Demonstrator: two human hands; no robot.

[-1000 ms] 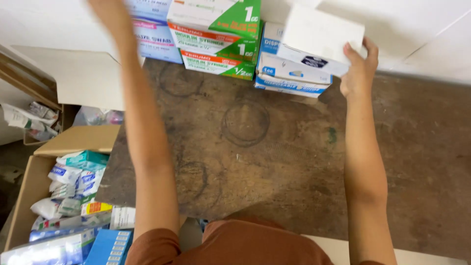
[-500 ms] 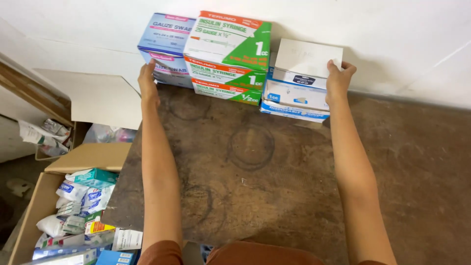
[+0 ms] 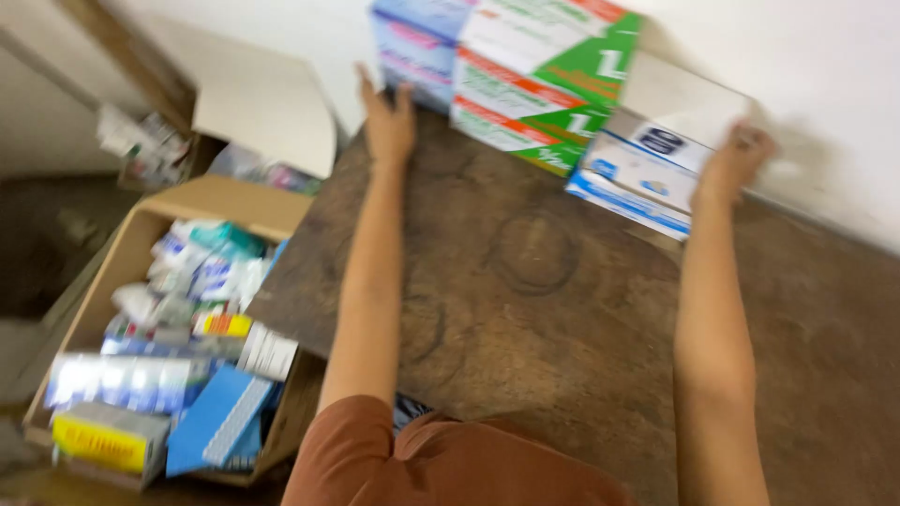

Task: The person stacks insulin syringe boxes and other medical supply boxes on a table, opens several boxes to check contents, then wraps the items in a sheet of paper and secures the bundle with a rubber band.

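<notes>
brown, stained tabletop [image 3: 562, 309] carries a row of cardboard cartons pushed against the white wall [image 3: 825, 112]. the left hand [image 3: 386, 117] lies flat and open against the blue and pink cartons [image 3: 417, 42]; the right hand [image 3: 736, 161] presses the end of the white and blue carton stack [image 3: 647, 159], fingers blurred. the green, red and white cartons [image 3: 544, 84] sit between. the row's long axis runs along the wall. uneven pressure could topple a stack toward the open box of supplies [image 3: 169, 356].

Bare forearms, no sleeves, no watch or rings visible; rust-orange garment [image 3: 450, 464] at frame bottom.
</notes>
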